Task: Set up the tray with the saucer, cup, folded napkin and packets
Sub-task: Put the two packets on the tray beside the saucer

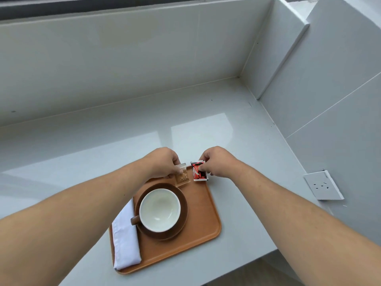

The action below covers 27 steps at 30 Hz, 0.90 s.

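Note:
An orange-brown tray (pixel 198 219) lies on the white counter. On it sits a dark brown saucer (pixel 181 223) with a cup (pixel 159 209), white inside, its brown handle pointing left. A folded white napkin (pixel 125 238) lies along the tray's left side. My left hand (pixel 162 162) pinches a clear brown packet (pixel 182 178) at the tray's far edge, touching the saucer's rim. Just to its right, my right hand (pixel 218 162) pinches a red and black packet (pixel 198 171) at the tray's far right corner.
The glossy white counter (pixel 103 145) is bounded by white walls behind and on the right. A white wall socket (pixel 322 185) sits on the right wall. The counter's front edge runs close to the tray's near right side.

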Motion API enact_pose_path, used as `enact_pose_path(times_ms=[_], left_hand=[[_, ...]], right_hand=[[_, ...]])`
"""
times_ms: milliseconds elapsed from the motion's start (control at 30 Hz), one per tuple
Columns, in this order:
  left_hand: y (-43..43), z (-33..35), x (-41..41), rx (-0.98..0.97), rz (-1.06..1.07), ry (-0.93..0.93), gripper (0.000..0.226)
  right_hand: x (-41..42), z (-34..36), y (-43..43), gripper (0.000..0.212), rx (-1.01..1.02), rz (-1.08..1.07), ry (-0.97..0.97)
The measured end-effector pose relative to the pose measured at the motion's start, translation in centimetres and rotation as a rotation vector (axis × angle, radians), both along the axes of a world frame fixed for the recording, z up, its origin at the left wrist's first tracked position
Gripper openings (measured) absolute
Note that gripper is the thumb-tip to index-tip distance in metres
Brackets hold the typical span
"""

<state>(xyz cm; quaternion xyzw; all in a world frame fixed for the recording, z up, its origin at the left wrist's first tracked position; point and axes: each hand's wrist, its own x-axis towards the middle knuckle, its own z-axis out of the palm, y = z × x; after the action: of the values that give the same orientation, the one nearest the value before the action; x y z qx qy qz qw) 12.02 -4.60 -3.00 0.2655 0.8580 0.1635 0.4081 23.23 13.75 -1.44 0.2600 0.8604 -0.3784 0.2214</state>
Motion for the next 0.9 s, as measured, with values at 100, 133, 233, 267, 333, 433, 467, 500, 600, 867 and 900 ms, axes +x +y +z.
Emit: enact_pose_path(times_ms=[100, 133, 233, 267, 333, 433, 467, 500, 600, 867, 900], left_hand=[[-0.1, 0.0, 0.3, -0.024, -0.024, 0.046, 0.017], [0.0, 0.1, 0.4, -0.033, -0.04, 0.071, 0.018], [0.3, 0.2, 0.8, -0.064, -0.088, 0.15, 0.02], [0.5, 0.2, 1.0, -0.077, -0.102, 0.174, 0.018], [0.7, 0.0, 1.2, -0.103, -0.13, 0.221, 0.018], [0.9, -0.3, 1.4, -0.151, -0.161, 0.272, 0.023], [1.0, -0.4, 1.4, -0.17, -0.173, 0.281, 0.024], [1.0, -0.5, 1.5, -0.186, -0.184, 0.289, 0.026], [1.1, -0.7, 1.4, -0.213, -0.199, 0.308, 0.029], [0.7, -0.9, 1.7, -0.251, -0.174, 0.356, 0.039], [0.6, -0.9, 1.8, -0.245, -0.166, 0.357, 0.039]], right_hand=[[0.0, -0.4, -0.4, 0.016, 0.012, 0.025, -0.024], [-0.1, -0.5, -0.5, 0.013, 0.017, 0.037, -0.031], [-0.2, -0.9, -0.9, 0.007, 0.073, 0.1, -0.033], [-0.2, -1.1, -1.0, 0.007, 0.107, 0.13, -0.025], [-0.2, -1.4, -1.4, 0.008, 0.168, 0.177, -0.005], [-0.3, -1.9, -1.8, 0.011, 0.235, 0.225, 0.011], [-0.3, -2.1, -1.9, 0.012, 0.254, 0.236, 0.014], [-0.3, -2.3, -1.9, 0.014, 0.27, 0.242, 0.02], [-0.2, -2.6, -1.9, 0.021, 0.317, 0.237, 0.039], [0.6, -2.7, -1.7, 0.043, 0.452, 0.195, -0.033], [0.6, -2.7, -1.7, 0.044, 0.451, 0.191, -0.037]])
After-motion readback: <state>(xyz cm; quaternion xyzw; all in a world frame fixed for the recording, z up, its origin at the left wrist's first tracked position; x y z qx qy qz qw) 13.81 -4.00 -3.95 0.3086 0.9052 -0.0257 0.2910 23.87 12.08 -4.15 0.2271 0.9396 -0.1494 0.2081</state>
